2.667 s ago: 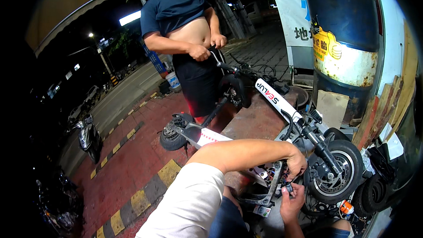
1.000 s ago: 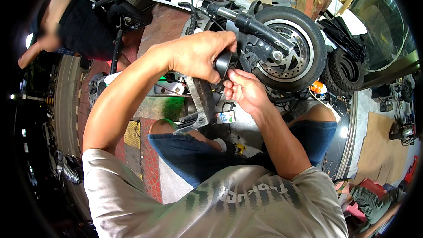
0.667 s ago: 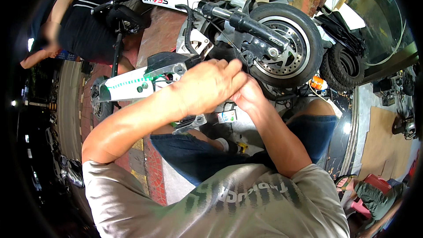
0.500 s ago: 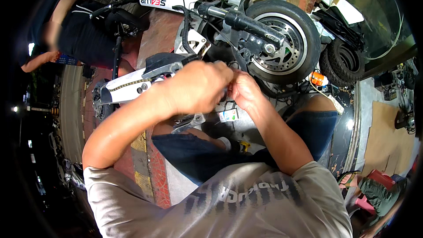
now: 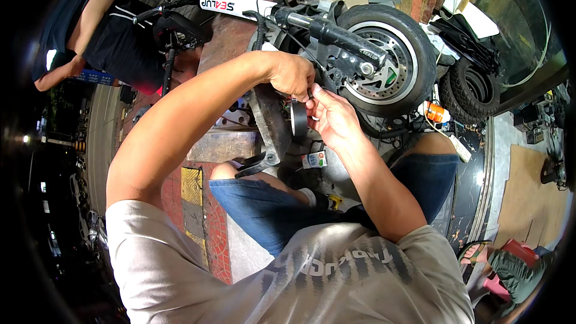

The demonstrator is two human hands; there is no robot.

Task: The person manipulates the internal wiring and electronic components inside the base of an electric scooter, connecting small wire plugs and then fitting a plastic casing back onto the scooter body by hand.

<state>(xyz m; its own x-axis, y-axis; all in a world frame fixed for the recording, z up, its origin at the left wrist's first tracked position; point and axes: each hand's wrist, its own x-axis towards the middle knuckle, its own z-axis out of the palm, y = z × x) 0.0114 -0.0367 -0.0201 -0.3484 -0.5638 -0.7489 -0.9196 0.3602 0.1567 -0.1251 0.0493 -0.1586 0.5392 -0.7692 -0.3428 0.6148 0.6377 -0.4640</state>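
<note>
My left hand (image 5: 292, 77) is closed, fingertips pinched beside the scooter's front fork (image 5: 327, 33); what lies between them is too small to make out. Just to its right, my right hand (image 5: 335, 119) has its thumb and fingers curled in, almost meeting the left fingertips. A roll of black tape (image 5: 299, 121) hangs edge-on at the right fingers, which grip it. The electric scooter lies on its side beyond my hands, with its front wheel (image 5: 393, 63) and brake disc to the right. My left forearm covers part of the scooter.
A grey metal bracket (image 5: 268, 121) stands left of the tape. Below it are a wooden block (image 5: 223, 146) and a small white box (image 5: 314, 159). An orange bottle (image 5: 437, 112) and loose tyres (image 5: 471, 91) are at right. Another person (image 5: 129, 45) is at far left.
My left hand has moved up and slightly left, turning at the wrist, with the elbow raised. The tape roll now shows below the hands. My right hand has shifted only slightly.
</note>
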